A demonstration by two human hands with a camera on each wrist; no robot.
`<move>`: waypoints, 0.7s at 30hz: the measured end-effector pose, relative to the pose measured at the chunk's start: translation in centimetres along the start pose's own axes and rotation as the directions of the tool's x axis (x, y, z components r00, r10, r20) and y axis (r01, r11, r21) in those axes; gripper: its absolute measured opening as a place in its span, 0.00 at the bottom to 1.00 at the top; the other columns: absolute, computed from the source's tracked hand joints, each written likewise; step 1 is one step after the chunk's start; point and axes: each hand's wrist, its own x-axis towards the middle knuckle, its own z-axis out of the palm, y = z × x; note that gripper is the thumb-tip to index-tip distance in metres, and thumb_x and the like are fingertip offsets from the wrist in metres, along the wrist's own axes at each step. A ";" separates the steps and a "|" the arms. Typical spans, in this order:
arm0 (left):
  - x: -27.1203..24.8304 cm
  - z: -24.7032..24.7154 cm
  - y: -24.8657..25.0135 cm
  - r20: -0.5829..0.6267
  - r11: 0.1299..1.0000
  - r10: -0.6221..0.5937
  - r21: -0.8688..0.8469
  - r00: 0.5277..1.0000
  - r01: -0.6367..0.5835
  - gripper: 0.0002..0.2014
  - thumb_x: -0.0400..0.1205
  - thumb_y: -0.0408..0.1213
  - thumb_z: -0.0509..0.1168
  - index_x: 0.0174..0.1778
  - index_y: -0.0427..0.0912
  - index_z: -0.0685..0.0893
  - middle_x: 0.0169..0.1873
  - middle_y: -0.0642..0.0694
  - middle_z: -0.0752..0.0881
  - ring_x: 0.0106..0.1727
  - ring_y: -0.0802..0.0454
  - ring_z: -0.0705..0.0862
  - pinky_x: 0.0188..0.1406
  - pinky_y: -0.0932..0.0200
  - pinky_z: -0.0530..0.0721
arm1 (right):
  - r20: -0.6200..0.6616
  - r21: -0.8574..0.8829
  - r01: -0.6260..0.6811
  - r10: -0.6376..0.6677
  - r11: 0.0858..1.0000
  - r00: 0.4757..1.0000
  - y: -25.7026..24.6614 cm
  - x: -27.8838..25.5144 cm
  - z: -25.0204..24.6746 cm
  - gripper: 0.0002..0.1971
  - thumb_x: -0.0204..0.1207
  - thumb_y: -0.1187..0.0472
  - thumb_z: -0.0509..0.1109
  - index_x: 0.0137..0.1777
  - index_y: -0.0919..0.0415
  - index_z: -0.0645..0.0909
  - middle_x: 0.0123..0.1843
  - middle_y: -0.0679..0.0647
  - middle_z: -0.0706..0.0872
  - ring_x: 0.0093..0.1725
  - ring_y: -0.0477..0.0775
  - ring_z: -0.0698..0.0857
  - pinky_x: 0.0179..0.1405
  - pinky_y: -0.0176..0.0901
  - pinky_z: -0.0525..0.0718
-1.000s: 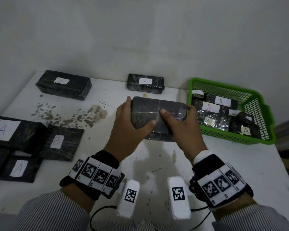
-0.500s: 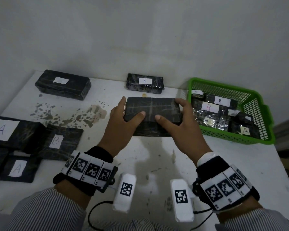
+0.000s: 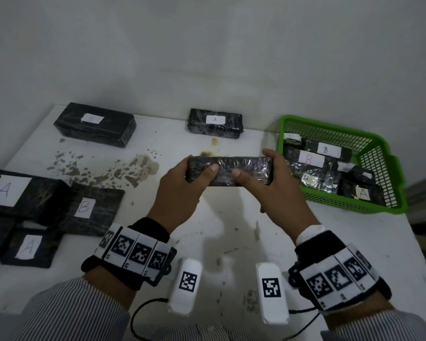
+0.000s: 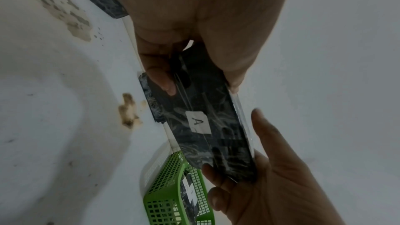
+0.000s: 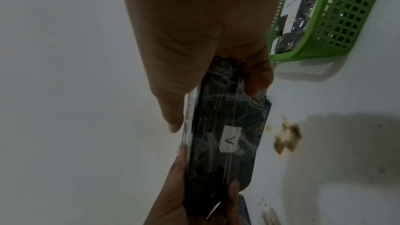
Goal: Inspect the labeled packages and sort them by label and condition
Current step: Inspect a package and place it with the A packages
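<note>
A black plastic-wrapped package (image 3: 229, 173) is held above the middle of the white table (image 3: 231, 230), long side level, a narrow unlabelled side toward me. My left hand (image 3: 194, 175) grips its left end and my right hand (image 3: 258, 178) grips its right end, thumbs on the near side. In the left wrist view the package (image 4: 216, 143) shows a white label "A" (image 4: 199, 122) on the far face, between my left hand (image 4: 201, 88) and right hand (image 4: 270, 177). The right wrist view shows the same label (image 5: 230, 140) and my right hand (image 5: 214, 107).
A green basket (image 3: 391, 168) at the right holds several packages labelled A and B. By the wall stand a package labelled A (image 3: 214, 123) and a larger black one (image 3: 95, 124). At the left lie packages marked A (image 3: 15, 190), B (image 3: 89, 205) and A (image 3: 30, 247).
Both hands have turned the package: its broad face was toward me, now a narrow side is. My right fingers moved to grip the right end.
</note>
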 end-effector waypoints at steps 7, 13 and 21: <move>-0.3 0.4 -0.1 0.021 0.999 -0.007 0.046 1.000 0.006 0.08 0.85 0.55 0.66 0.57 0.61 0.83 0.43 0.56 0.90 0.42 0.56 0.89 0.43 0.47 0.92 | 0.004 0.029 -0.070 0.070 0.997 0.998 0.6 0.3 0.5 0.35 0.74 0.34 0.76 0.78 0.43 0.70 0.63 0.46 0.86 0.60 0.57 0.88 0.50 0.56 0.91; 0.1 -0.8 0.1 0.062 0.982 -0.154 -0.102 0.986 0.160 0.16 0.85 0.57 0.65 0.65 0.59 0.88 0.52 0.53 0.92 0.52 0.50 0.91 0.43 0.56 0.92 | 0.055 0.223 -0.197 0.189 0.955 0.980 1.5 1.2 -0.7 0.22 0.89 0.49 0.66 0.81 0.50 0.75 0.61 0.52 0.89 0.40 0.55 0.88 0.29 0.48 0.82; 0.8 -0.7 0.9 0.043 0.983 -0.133 -0.124 0.990 0.137 0.12 0.89 0.60 0.53 0.55 0.70 0.82 0.54 0.59 0.88 0.53 0.54 0.90 0.53 0.47 0.91 | 0.123 0.185 -0.093 0.071 0.978 0.990 0.3 0.1 -1.1 0.09 0.86 0.38 0.63 0.62 0.30 0.81 0.55 0.38 0.91 0.48 0.42 0.88 0.41 0.36 0.81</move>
